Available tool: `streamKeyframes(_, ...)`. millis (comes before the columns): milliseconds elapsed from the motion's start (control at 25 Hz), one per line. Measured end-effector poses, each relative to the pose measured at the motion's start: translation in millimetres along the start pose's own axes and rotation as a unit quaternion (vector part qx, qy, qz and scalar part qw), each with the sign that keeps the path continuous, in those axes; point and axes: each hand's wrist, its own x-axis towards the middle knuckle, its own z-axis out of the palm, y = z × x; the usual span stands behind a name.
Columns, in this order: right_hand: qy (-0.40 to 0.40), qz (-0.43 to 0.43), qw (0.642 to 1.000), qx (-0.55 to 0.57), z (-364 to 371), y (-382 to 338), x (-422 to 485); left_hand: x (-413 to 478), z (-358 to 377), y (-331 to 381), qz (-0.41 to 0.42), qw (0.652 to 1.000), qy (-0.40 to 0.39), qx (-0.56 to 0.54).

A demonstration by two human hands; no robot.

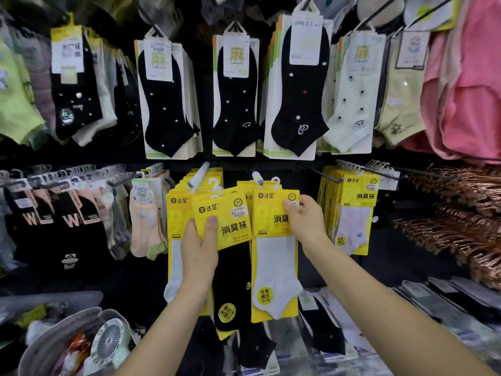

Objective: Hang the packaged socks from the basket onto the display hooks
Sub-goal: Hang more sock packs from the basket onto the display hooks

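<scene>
Head view: the left grip point(200, 248) clasps a tilted black-sock pack point(230, 272) by its yellow card while the right grip point(306, 221) pinches the white-sock pack point(273, 261) beside it, just below a display hook point(257, 178).

left hand point(199, 251) gripping black-sock pack point(227, 229), right hand point(305, 218) pinching white-sock pack point(275, 240)

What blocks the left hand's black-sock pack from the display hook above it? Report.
Nothing visible: the left hand holds the black-sock pack just below the display hook, in front of packs already hung.
</scene>
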Motion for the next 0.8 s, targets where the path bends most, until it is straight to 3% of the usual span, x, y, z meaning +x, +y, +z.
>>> streamKeyframes(200,-0.008,-0.029,0.998,-0.055,23,0,10,8,-22,6,0.015,1.0,-0.008,0.001)
streamKeyframes(560,0.006,0.002,0.997,-0.08,31,4,14,9,-27,6,0.001,1.0,-0.016,0.004)
streamKeyframes(640,0.039,0.006,0.997,-0.073,27,5,8,7,-23,7,0.005,1.0,-0.016,0.007)
streamKeyframes(720,0.081,-0.03,0.996,-0.036,21,5,-2,4,-18,6,0.0,1.0,-0.023,-0.001)
streamKeyframes(800,0.031,-0.084,0.996,0.005,20,2,-21,0,-10,4,-0.002,0.999,-0.037,-0.015)
